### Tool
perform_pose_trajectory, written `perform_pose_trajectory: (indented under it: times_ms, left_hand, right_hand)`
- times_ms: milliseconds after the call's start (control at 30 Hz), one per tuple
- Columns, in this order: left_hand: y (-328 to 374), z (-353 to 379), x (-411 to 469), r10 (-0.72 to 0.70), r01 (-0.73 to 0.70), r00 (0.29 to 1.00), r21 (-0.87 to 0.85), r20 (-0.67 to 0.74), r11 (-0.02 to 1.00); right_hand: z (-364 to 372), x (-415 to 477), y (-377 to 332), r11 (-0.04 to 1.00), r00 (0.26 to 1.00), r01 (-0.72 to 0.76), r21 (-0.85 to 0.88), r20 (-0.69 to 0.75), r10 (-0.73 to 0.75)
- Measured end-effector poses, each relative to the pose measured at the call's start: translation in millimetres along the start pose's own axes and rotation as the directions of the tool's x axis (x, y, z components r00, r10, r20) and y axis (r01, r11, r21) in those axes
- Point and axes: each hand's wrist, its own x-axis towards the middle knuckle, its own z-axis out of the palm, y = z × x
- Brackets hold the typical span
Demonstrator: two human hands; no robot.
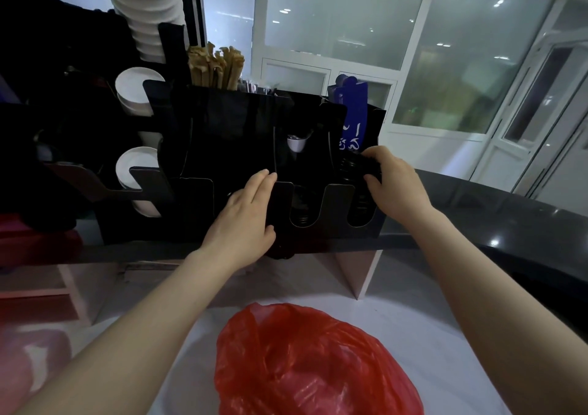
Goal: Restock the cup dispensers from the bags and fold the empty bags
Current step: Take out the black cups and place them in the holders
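Head view: left hand lies flat on the dispenser front, fingers straight and together, on the panel left of the middle slot. It holds nothing. Right hand is curled round a black stack at the top of the right-end slot, thumb under, fingers over. Lids or cups, cannot tell, too dark. Both forearms reach up and forward from the bottom corners.

Edges: dispenser sits on a dark ledge, which runs on bare to the right past the dispenser's right end. There is open room right of the right hand, above the ledge. Left side is tight: side arms hold white cups lying sideways, with a tall cup column above them.

Around: red bag lies crumpled on the white table at its near edge, between the forearms, below the ledge, well apart from both hands. Stirrers stand in the dispenser's top at the back. Blue pack stands upright just above the right hand. Small white cup sits in the middle slot, between the hands. Windows behind.
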Motion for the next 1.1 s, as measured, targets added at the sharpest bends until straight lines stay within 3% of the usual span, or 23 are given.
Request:
perform_pose_trajectory:
  times_ms: [133, 333, 633, 867, 1100]
  left_hand:
    - [0, 0, 0, 0.002, -0.002, 1.0, 0.002, -0.005, 1.0]
    - [0, 2, 0, 0.002, -0.002, 1.0, -0.007, -0.011, 1.0]
    - [0, 3, 0, 0.007, -0.007, 1.0, -0.003, -0.008, 1.0]
    - [0, 1, 0, 0.012, -0.012, 1.0, 0.0, 0.001, 1.0]
    - [3, -2, 0, -0.015, 0.014, 1.0, 0.012, 0.025, 1.0]
  right_hand:
    - [2, -1, -1, 0.993, 0.995, 0.094, -0.071, 0.023, -0.093]
    - [1, 4, -3, 0.995, 0.993, 0.086, -0.039, -0.071, -0.089]
    - [13, -1, 3, 0.994, 0.996, 0.088, -0.063, -0.026, -0.09]
    - [22, 6, -4, 0.961, 0.969, 0.035, -0.274, -0.225, -0.1]
    - [19, 7, -3, 0.963, 0.871, 0.081, -0.258, -0.452, -0.194]
